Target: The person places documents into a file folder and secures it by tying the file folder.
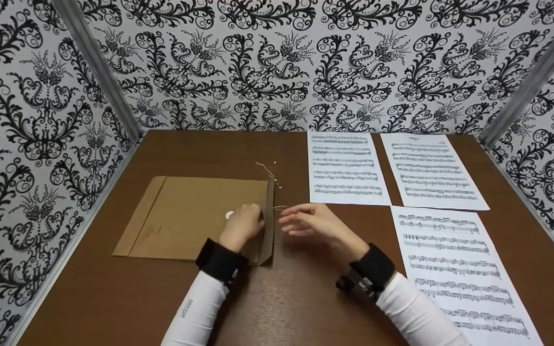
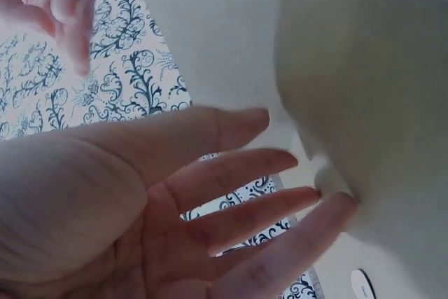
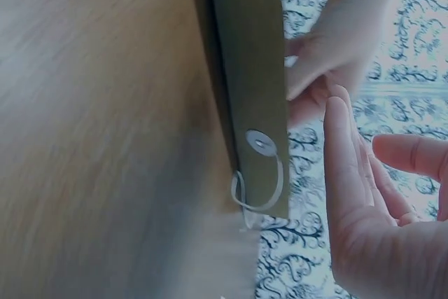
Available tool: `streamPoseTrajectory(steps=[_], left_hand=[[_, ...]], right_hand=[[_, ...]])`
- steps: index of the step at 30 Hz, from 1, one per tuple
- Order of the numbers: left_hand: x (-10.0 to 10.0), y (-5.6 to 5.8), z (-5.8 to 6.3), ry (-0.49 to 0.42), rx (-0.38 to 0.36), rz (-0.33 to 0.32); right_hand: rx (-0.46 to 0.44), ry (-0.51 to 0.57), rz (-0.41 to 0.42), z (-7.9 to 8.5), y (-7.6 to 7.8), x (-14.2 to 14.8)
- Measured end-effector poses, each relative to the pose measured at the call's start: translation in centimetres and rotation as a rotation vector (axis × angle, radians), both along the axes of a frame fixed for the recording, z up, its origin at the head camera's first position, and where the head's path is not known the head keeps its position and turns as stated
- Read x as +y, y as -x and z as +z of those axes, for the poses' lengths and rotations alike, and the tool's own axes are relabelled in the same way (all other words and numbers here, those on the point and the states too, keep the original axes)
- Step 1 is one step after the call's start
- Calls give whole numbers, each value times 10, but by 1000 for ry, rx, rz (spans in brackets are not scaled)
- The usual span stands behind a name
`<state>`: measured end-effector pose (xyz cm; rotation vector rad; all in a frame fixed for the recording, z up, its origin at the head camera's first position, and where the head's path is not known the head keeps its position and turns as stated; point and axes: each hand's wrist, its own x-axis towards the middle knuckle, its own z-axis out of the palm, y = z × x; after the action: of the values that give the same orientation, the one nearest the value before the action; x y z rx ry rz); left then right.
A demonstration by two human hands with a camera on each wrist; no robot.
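A brown paper envelope (image 1: 195,206) lies on the table, its flap (image 1: 268,226) standing up along the right end. On the outer side of that flap is a round button (image 3: 257,138) with a looped string (image 3: 280,185). My left hand (image 1: 243,223) is over the envelope at the flap end; in the left wrist view its fingers are extended, with fingertips touching the brown paper. A white disc (image 1: 229,215) shows beside this hand. Just right of the flap, my right hand (image 1: 315,223) hovers with relaxed fingers, holding nothing, near the string.
Sheets of printed music lie on the right: one at the back (image 1: 346,168), one at the far right (image 1: 433,170), one nearer (image 1: 459,269). Small white bits (image 1: 278,184) and a string end (image 1: 265,168) lie behind the flap. Patterned walls (image 1: 277,62) enclose the brown table (image 1: 209,149).
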<state>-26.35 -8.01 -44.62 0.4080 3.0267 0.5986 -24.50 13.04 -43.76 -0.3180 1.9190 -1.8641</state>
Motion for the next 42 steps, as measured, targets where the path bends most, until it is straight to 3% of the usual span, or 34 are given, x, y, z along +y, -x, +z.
streamPoseTrajectory(steps=[5, 12, 15, 21, 30, 34, 42], left_hand=[[-1, -3, 6, -6, -47, -54], [6, -19, 21, 12, 34, -207], [12, -29, 29, 33, 48, -236], [29, -46, 36, 76, 150, -282], [58, -61, 25, 121, 207, -418], [66, -64, 14, 167, 260, -481], [81, -72, 0, 218, 313, -550]], right_hand=[[39, -19, -9, 5, -9, 25], [135, -120, -13, 6, -24, 67], [182, -164, -38, 5, -30, 85], [249, -256, -173, 4, -46, 122], [352, -404, -387, -3, -64, 178], [430, -554, -465, -9, -70, 203], [553, -852, -502, -24, -85, 257]])
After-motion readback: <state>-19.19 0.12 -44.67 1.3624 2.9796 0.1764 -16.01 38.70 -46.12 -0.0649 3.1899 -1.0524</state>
